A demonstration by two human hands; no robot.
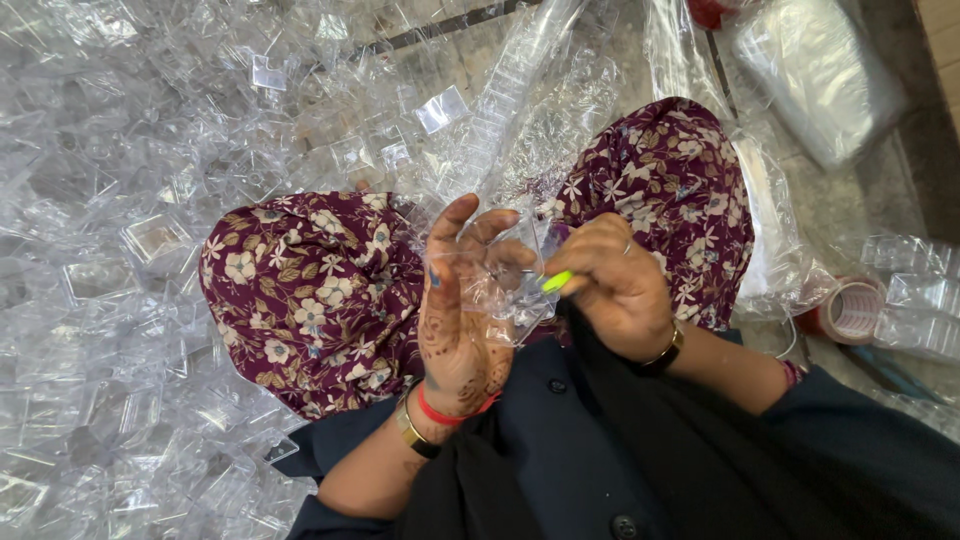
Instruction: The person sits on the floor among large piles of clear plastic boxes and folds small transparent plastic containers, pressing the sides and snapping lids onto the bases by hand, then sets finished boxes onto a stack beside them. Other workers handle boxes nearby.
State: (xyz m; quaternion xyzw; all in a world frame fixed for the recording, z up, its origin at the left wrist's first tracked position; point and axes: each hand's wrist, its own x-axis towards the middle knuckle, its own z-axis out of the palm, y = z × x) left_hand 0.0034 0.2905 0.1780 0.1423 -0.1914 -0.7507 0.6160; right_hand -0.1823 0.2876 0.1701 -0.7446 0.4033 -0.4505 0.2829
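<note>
My left hand (462, 330), palm up with henna patterns, holds a small clear plastic bag (497, 290) against its fingers in front of my lap. My right hand (618, 282) is closed around a small yellow-green tool (556, 282), whose tip touches the bag's right edge. Both hands are over my knees, which are covered in maroon floral cloth (310, 290). What is inside the bag cannot be made out.
A deep heap of clear plastic boxes (110, 250) fills the floor on the left and ahead. A long sleeve of stacked clear boxes (505, 110) lies between my knees. A tape roll (852, 310) and more clear boxes (920, 300) sit at the right, plastic bags (815, 70) beyond.
</note>
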